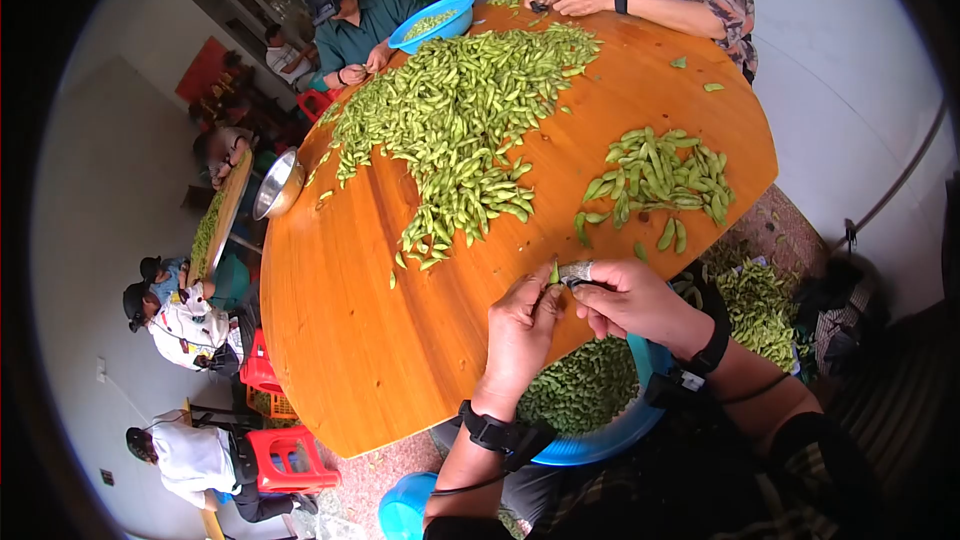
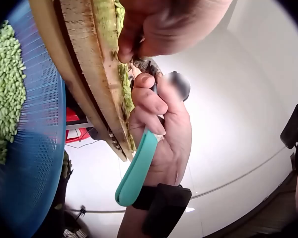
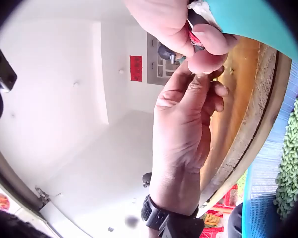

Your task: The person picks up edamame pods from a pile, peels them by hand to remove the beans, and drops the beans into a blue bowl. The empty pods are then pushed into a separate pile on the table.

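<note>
My left hand (image 1: 518, 328) pinches a green soybean pod (image 1: 554, 274) between thumb and fingertips, above the table's near edge. Right beside it, my right hand (image 1: 640, 302) curls its fingers round a teal-handled tool; the teal handle (image 2: 138, 171) sticks out below the fist in the left wrist view. The tool's working end is hidden by the fingers, and I cannot tell its kind. In the right wrist view the fingertips of both hands meet. Below them, a blue basin (image 1: 655, 365) holds many shelled green beans (image 1: 580, 388).
A round wooden table (image 1: 340, 340) carries a large pod heap (image 1: 450, 110) and a smaller pile (image 1: 665, 175). Across it two people work beside a blue bowl (image 1: 460, 8). A metal bowl (image 1: 280, 186) stands at the left edge. More pods (image 1: 760, 310) lie on the floor at right.
</note>
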The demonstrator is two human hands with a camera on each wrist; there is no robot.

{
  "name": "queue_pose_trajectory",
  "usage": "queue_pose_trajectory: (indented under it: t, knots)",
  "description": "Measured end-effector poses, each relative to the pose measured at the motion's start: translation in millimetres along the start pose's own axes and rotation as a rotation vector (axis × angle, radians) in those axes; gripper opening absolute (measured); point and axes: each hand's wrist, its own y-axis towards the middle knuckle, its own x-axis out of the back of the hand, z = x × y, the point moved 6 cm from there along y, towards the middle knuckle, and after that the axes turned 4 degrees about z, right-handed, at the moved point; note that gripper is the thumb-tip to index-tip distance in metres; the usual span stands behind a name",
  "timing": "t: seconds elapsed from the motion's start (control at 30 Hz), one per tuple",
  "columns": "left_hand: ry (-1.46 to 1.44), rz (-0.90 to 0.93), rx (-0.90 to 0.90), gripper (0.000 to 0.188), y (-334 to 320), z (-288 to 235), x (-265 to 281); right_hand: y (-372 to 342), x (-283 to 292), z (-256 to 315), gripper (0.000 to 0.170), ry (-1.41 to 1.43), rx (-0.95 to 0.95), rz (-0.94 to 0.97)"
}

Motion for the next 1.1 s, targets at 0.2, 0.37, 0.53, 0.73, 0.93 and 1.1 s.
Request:
queue_pose_trajectory:
  t: [0.2, 0.37, 0.53, 0.73, 0.93, 1.1]
  knots:
    - [0.068, -0.091, -0.090, 0.030, -8.1, 5.4, -3.5, -2.2, -9.3, 1.3, 0.012, -0.050, 0.010, -0.016]
    - [-0.178, -0.100, -0.012, 0.024, -11.4, 21.4, -7.2, -1.5, -13.4, -3.3, 0.011, -0.019, 0.029, -0.051]
    - [-0.301, -0.049, -0.006, 0.018, -9.9, 23.2, -5.4, 3.0, -13.9, -13.5, 0.009, 0.028, 0.049, -0.076]
    - [-0.530, 0.045, 0.034, 0.019, -4.0, 28.9, -2.9, 1.4, -13.7, -6.0, 0.011, 0.101, 0.002, -0.077]
    - [-0.771, 0.193, 0.106, 0.025, -3.1, 33.3, -2.0, -1.3, -11.5, -0.6, 0.011, 0.119, -0.079, -0.033]
    - [-0.883, 0.202, 0.166, 0.028, -4.1, 27.2, -0.2, -0.1, -7.4, 1.9, 0.013, 0.166, -0.085, 0.029]
